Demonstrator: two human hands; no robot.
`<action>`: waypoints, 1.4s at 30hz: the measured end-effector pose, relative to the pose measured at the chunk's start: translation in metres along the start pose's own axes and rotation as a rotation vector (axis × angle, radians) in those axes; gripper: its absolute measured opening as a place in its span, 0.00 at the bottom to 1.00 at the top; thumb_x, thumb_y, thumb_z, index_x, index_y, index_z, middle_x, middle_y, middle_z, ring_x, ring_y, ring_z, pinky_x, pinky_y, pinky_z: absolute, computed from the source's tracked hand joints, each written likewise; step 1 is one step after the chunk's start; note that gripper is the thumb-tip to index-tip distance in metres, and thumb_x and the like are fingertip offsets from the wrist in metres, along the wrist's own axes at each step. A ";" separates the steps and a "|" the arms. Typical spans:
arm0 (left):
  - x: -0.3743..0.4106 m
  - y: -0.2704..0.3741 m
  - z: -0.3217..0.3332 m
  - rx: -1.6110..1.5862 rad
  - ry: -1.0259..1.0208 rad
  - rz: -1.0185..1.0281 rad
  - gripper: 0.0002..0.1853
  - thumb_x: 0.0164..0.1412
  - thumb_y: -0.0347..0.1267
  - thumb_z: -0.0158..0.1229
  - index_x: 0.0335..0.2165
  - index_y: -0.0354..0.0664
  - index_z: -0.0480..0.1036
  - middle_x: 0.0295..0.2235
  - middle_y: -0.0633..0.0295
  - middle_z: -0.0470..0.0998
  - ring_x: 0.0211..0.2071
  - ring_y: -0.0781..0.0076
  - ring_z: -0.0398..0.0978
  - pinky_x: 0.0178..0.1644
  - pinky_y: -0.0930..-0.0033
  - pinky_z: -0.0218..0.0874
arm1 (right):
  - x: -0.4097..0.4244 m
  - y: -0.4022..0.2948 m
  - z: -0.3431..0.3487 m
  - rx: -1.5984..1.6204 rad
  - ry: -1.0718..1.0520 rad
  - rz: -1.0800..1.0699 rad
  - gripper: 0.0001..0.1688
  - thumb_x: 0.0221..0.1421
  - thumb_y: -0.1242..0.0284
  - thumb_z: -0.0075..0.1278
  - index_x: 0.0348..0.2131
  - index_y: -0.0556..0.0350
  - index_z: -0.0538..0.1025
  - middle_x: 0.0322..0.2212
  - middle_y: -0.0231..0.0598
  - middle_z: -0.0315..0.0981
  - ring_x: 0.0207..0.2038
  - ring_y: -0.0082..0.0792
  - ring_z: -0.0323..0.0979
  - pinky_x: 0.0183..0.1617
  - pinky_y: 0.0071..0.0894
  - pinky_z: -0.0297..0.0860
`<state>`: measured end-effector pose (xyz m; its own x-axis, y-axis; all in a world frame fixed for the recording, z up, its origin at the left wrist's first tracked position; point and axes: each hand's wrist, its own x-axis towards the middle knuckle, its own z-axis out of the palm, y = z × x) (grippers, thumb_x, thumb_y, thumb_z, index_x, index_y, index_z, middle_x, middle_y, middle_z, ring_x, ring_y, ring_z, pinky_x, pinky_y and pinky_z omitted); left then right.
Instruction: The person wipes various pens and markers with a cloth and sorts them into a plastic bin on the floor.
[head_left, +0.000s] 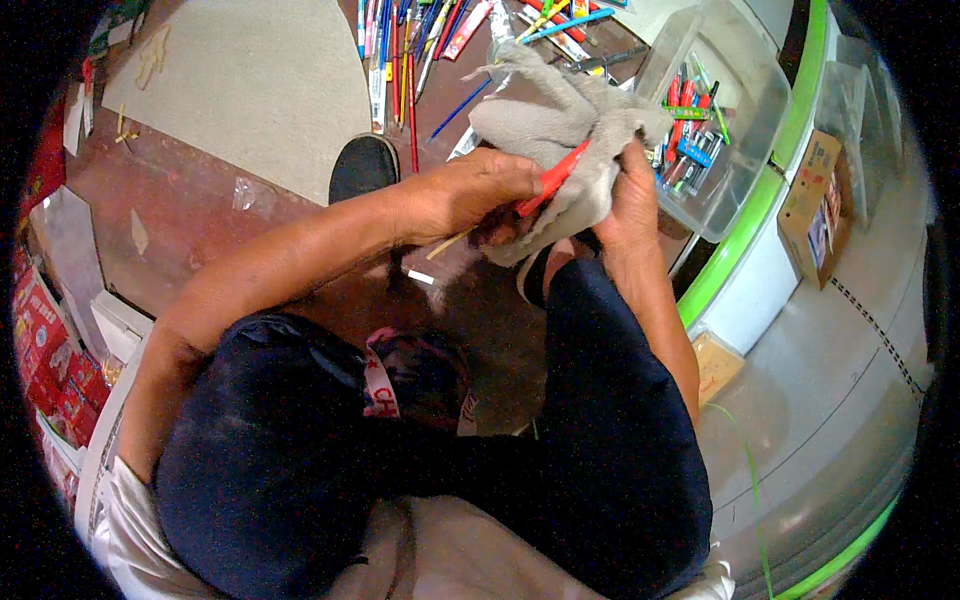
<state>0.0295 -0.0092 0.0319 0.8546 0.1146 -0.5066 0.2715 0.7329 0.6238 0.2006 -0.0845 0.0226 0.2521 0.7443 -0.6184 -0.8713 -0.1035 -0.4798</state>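
Observation:
My left hand (480, 191) grips a red, slim object (553, 180), which looks like a pen or marker, close to one end. Around its other end lies a grey-beige cloth (592, 112), bunched and frayed at its edges. My right hand (634, 191) holds that cloth from the right side, fingers partly hidden beneath the folds. A thin straw-coloured strand (448, 246) sticks out below my left hand. Both hands are above the dark red floor, in front of my knees.
Pencils and pens (405, 67) lie scattered ahead. At right a clear plastic bin (739, 176) contains markers and pens. A cardboard box (814, 210) stands farther right. A beige board (247, 90) lies on the floor at left, near my dark shoe (364, 166).

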 end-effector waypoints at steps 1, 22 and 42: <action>0.000 -0.003 0.001 -0.051 -0.004 -0.024 0.17 0.57 0.43 0.46 0.24 0.41 0.67 0.18 0.66 0.67 0.16 0.80 0.63 0.19 0.77 0.52 | -0.002 -0.004 0.003 0.046 -0.023 0.006 0.20 0.53 0.67 0.43 0.44 0.59 0.66 0.41 0.43 0.68 0.42 0.40 0.68 0.48 0.42 0.65; 0.008 -0.005 -0.004 1.386 0.404 0.590 0.09 0.49 0.32 0.53 0.26 0.39 0.64 0.22 0.50 0.70 0.24 0.47 0.70 0.26 0.54 0.61 | 0.007 -0.002 0.001 -0.080 0.094 -0.075 0.16 0.49 0.74 0.46 0.40 0.61 0.69 0.35 0.40 0.70 0.37 0.36 0.70 0.44 0.36 0.67; 0.001 0.001 -0.002 0.802 0.300 0.291 0.14 0.56 0.41 0.50 0.26 0.41 0.66 0.17 0.63 0.65 0.18 0.72 0.65 0.22 0.70 0.57 | 0.011 -0.009 -0.019 0.010 -0.013 -0.098 0.18 0.54 0.67 0.43 0.43 0.58 0.69 0.42 0.39 0.70 0.44 0.37 0.68 0.50 0.39 0.64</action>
<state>0.0302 -0.0075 0.0306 0.8167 0.4748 -0.3279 0.3860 -0.0272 0.9221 0.2188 -0.0879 0.0082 0.3307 0.7594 -0.5604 -0.8469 -0.0233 -0.5313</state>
